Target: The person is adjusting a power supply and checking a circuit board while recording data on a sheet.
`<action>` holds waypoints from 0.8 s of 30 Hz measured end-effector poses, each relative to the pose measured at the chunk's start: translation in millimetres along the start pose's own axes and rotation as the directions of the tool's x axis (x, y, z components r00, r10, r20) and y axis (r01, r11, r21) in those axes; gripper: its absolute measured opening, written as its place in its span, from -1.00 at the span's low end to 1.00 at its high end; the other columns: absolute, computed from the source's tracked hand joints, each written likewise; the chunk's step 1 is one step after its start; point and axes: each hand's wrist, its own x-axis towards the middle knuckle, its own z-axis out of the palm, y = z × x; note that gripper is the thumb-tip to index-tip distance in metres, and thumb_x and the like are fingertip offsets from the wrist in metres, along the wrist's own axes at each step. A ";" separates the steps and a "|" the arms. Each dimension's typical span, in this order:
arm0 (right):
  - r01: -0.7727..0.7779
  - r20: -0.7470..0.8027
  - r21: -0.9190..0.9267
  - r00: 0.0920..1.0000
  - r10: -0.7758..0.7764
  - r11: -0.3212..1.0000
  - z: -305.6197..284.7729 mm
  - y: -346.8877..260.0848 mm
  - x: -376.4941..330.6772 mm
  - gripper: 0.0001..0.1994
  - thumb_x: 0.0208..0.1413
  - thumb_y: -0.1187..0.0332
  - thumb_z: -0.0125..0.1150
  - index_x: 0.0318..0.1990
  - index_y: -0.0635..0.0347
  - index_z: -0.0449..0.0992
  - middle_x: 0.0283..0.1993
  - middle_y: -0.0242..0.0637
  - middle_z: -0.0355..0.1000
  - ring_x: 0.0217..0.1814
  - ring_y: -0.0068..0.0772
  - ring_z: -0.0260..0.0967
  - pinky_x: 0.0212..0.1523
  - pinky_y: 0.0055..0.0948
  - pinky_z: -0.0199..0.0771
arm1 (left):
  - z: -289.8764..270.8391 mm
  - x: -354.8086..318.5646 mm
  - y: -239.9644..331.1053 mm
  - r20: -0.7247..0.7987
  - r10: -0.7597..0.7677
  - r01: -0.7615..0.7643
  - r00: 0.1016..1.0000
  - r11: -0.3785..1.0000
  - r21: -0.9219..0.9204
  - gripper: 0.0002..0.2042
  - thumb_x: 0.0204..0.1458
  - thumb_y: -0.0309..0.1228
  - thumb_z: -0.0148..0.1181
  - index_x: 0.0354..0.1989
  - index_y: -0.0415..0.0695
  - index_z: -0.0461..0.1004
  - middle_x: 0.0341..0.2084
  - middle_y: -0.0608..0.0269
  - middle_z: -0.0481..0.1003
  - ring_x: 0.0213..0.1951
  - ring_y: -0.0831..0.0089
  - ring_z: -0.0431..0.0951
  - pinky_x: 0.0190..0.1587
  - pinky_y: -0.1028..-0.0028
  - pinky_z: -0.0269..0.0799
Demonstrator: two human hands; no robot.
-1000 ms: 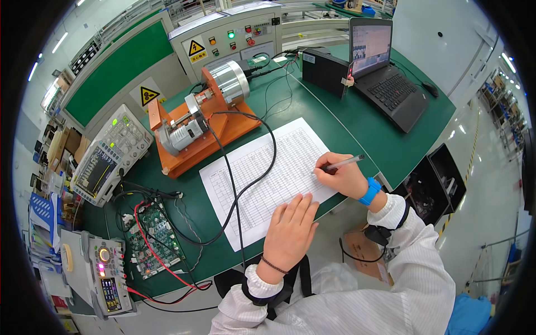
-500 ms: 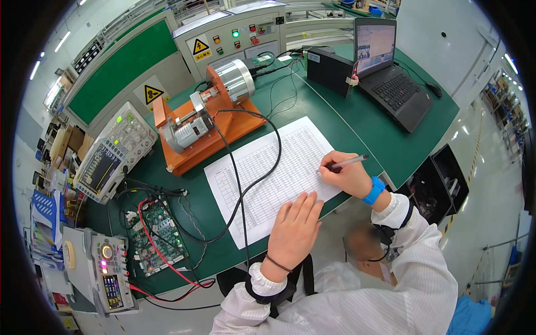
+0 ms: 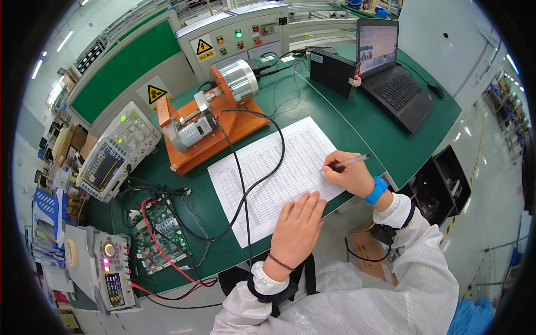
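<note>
My right hand (image 3: 350, 172) grips a pen (image 3: 353, 161), its tip down at the right part of a printed table sheet (image 3: 268, 162). Flat on the sheet's near edge lies my left hand (image 3: 297, 228), fingers stretched out and holding nothing. A black cable (image 3: 260, 180) loops across the paper, left of both hands. Beyond the sheet stands a motor test rig (image 3: 220, 111) on an orange base, with a silver cylinder at its far end.
On the left sit an oscilloscope (image 3: 120, 151), a green circuit board (image 3: 159, 237) with red and black leads, and a bench power supply (image 3: 111, 268). A laptop (image 3: 393, 84) and a black box (image 3: 333, 72) stand at the far right. Behind is a control panel (image 3: 237, 42) with lit buttons.
The whole view has shifted slightly, moving the bench things a little to the right. Both hands keep their places on the sheet, and the pen stays in my right hand.
</note>
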 end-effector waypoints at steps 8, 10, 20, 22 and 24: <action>0.012 -0.105 0.086 0.995 -0.003 0.996 6.3 30.2 -2.5 -0.98 0.00 0.56 0.10 -0.40 0.24 0.44 -0.54 -0.51 0.28 -0.50 -0.71 0.19 -0.53 -0.63 0.19 | 5.6 -14.7 -3.8 -0.156 0.051 -0.053 0.986 0.999 -0.009 -0.63 -0.05 -0.38 0.16 -0.02 -0.14 0.38 0.08 0.04 0.34 0.15 0.19 0.32 0.12 0.18 0.26; -0.055 -0.118 0.066 0.991 0.063 0.996 -12.6 47.1 -7.4 -0.97 0.06 0.55 0.07 -0.36 0.23 0.41 -0.51 -0.49 0.29 -0.50 -0.73 0.18 -0.53 -0.67 0.16 | -13.1 -20.5 3.3 -0.287 0.146 -0.164 0.947 0.986 -0.041 -0.65 -0.07 -0.40 0.13 -0.05 -0.10 0.40 0.08 0.06 0.35 0.10 0.16 0.37 0.10 0.20 0.31; 0.097 -0.601 0.179 0.799 0.031 0.979 -1.9 34.3 -11.0 -0.69 0.34 0.20 -0.12 -0.01 0.22 0.44 -0.39 -0.44 0.44 -0.58 -0.83 0.07 -0.64 -0.73 -0.01 | -165.1 -185.1 -115.3 -0.690 -0.444 0.658 0.572 0.751 0.062 -0.82 0.01 -0.62 0.06 -0.21 -0.18 0.49 -0.30 0.14 0.50 -0.17 0.20 0.46 -0.10 0.33 0.32; 0.098 -0.622 0.165 0.783 0.026 0.981 -0.5 26.8 -10.3 -0.68 0.34 0.19 -0.13 0.00 0.22 0.44 -0.39 -0.44 0.44 -0.58 -0.83 0.07 -0.63 -0.73 -0.01 | -161.3 -202.8 -133.3 -0.655 -0.458 0.664 0.600 0.742 0.090 -0.81 0.02 -0.59 0.06 -0.19 -0.14 0.49 -0.29 0.17 0.49 -0.17 0.22 0.47 -0.08 0.32 0.28; 0.106 -0.644 0.148 0.765 0.014 0.983 0.5 23.3 -8.8 -0.67 0.35 0.18 -0.14 0.00 0.22 0.44 -0.39 -0.45 0.44 -0.58 -0.82 0.06 -0.63 -0.73 -0.01 | -158.9 -210.4 -142.7 -0.594 -0.492 0.687 0.636 0.711 0.146 -0.80 0.04 -0.51 0.08 -0.14 -0.08 0.50 -0.24 0.21 0.49 -0.13 0.27 0.46 -0.04 0.34 0.22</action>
